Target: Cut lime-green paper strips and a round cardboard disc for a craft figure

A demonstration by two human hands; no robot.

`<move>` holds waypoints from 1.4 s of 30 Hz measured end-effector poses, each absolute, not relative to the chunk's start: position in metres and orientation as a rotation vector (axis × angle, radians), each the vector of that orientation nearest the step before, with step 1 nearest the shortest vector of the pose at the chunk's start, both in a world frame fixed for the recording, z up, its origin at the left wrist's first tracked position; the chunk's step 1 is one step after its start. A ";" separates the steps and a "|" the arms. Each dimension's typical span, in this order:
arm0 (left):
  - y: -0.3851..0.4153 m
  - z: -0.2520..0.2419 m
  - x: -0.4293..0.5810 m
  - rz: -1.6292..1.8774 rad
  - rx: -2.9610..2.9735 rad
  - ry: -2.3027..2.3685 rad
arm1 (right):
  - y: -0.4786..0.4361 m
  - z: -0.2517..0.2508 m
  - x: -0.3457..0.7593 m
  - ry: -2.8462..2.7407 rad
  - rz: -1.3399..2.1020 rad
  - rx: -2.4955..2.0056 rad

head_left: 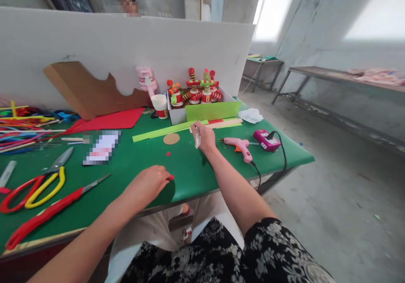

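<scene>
My left hand (152, 183) is closed over the green table (190, 181), its fingertips pinching a small red piece (171, 177). My right hand (204, 136) has its fingers curled at the near edge of the paper strips, with something whitish (198, 140) in its grasp that I cannot make out. Between the hands and farther back lie a brown cardboard disc (171, 139) and a small red dot (168, 153). A pink glue gun (238, 145) rests to the right of my right hand. Long light green strips (158, 131) lie behind the disc.
Behind the strips, a box (211, 111) holds red and green spring figures, beside a paper cup (160, 105). Scissors (53, 177) lie left, a purple power block (266, 140) right with a black cord. A person (128, 2) is behind the white partition (110, 38).
</scene>
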State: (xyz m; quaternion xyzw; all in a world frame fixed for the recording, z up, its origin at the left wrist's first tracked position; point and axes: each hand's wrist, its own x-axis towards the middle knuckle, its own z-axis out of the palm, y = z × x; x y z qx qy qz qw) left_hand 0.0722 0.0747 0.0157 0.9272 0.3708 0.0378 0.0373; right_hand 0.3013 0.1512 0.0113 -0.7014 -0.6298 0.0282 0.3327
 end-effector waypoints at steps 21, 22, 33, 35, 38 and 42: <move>0.081 0.018 0.080 0.167 2.612 1.260 | 0.154 0.011 0.302 -1.655 0.087 -1.804; 0.081 0.019 0.081 0.185 2.577 1.271 | 0.153 0.011 0.302 -1.654 0.089 -1.804; 0.117 0.016 0.057 0.324 2.037 1.512 | 0.151 0.013 0.302 -1.639 0.112 -1.780; 0.118 0.012 0.050 0.395 2.058 1.572 | 0.151 0.013 0.302 -1.638 0.120 -1.780; 0.113 0.008 0.048 0.495 2.191 1.587 | 0.151 0.013 0.302 -1.641 0.122 -1.770; 0.108 0.004 0.061 0.611 2.440 1.472 | 0.151 0.013 0.302 -1.626 0.116 -1.777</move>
